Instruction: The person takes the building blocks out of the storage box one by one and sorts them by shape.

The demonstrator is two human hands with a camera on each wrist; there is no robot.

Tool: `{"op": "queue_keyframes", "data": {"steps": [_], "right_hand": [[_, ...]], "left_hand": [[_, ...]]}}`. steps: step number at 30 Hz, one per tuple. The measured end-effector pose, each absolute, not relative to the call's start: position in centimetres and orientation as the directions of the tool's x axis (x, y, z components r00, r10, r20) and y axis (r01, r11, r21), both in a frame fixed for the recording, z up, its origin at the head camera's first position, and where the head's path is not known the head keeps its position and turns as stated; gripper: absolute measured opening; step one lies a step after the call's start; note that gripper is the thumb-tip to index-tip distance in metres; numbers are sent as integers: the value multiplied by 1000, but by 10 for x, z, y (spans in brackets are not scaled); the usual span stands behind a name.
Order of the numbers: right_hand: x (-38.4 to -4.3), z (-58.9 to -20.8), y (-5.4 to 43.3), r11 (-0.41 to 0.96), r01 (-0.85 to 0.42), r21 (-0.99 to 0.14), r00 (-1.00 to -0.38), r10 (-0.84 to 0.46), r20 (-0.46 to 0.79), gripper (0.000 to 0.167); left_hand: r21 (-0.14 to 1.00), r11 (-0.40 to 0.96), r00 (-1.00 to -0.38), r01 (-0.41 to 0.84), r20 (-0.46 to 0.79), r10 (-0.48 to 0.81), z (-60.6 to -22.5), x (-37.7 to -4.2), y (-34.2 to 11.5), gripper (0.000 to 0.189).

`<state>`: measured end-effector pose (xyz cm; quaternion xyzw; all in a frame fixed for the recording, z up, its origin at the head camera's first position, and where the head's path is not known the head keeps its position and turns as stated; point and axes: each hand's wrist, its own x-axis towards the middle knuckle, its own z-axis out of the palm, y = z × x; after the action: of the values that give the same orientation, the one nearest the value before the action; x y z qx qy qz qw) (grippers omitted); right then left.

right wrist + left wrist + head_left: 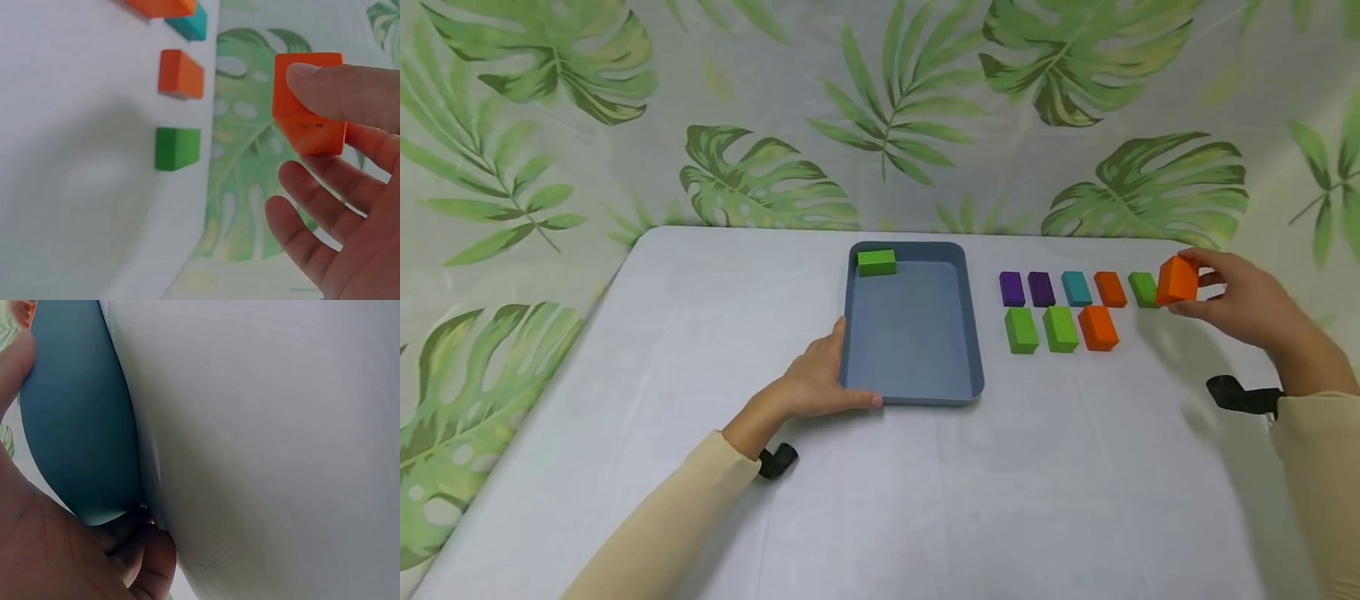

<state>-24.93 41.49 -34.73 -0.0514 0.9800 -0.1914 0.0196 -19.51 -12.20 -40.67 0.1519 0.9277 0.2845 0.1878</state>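
My right hand (1243, 296) pinches an orange block (1177, 280) between thumb and fingers, raised above the right end of the block rows. The right wrist view shows the thumb across this block's face, with two other fingers apart from it. At the near left corner of a blue-grey tray (913, 396), my left hand (816, 379) grips the edge, its thumb along the front side and fingers on the left side. A green block (877, 263) lies inside the tray at its far left corner. Part of the left fingers is hidden by the tray.
Right of the tray, the back row has purple blocks (1012, 288), a teal block (1077, 288), an orange block (1110, 288) and a green block (1142, 289). In front stand two green blocks (1022, 330) and another orange block (1098, 327). A white cloth covers the table (880, 500).
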Motion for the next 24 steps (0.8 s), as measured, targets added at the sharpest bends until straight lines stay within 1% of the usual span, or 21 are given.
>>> {"op": "queue_keyframes", "data": {"steps": [10, 24], "right_hand": [[-250, -363, 419, 913, -96, -397, -982, -152, -111, 73], [-253, -388, 413, 905, -72, -420, -941, -201, -271, 75]], "left_hand": [[585, 794, -878, 166, -278, 389, -405, -194, -122, 131], [571, 802, -880, 174, -276, 387, -405, -195, -121, 131]]}}
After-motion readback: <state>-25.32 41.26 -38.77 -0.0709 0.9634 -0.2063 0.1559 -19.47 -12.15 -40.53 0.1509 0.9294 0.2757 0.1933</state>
